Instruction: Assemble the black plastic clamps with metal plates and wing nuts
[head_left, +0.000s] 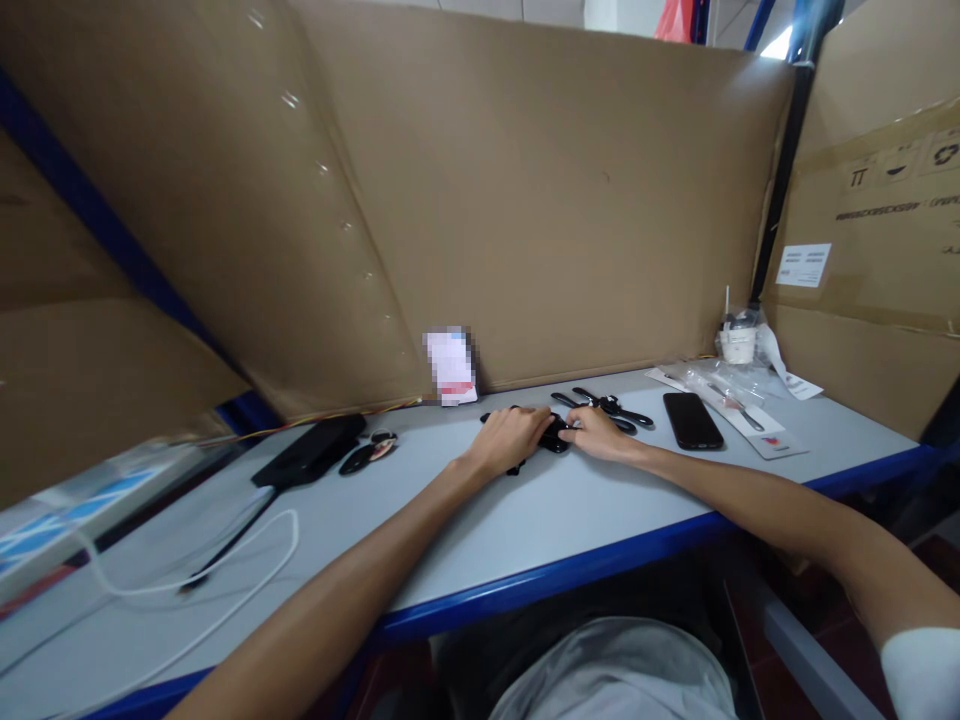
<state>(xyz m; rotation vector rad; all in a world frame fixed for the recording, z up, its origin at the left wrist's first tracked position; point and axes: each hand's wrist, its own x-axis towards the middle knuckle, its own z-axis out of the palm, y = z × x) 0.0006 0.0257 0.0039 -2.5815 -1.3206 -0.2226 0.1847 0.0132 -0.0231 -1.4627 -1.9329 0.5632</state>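
Between my hands, on the grey tabletop, is a small glossy black object (555, 436); its exact kind I cannot make out. My left hand (511, 436) lies over its left side with fingers bent round it, hiding part of it. From the right, my right hand (598, 436) pinches its edge with thumb and fingers. Dark parts stick out beside and below my left hand. Just behind my right hand lies a black item with several long rounded arms (609, 404). A black phone (691, 420) lies flat to the right of that hand.
Cardboard walls (562, 200) enclose the back and sides. A blurred-screen phone (451, 366) leans at the back. Leftward are a black box with a cable (311, 450), a key fob (358, 459), a white cable (289, 540) and a power strip (90, 505). Plastic packaging (720, 385) and a cup (738, 340) stand right.
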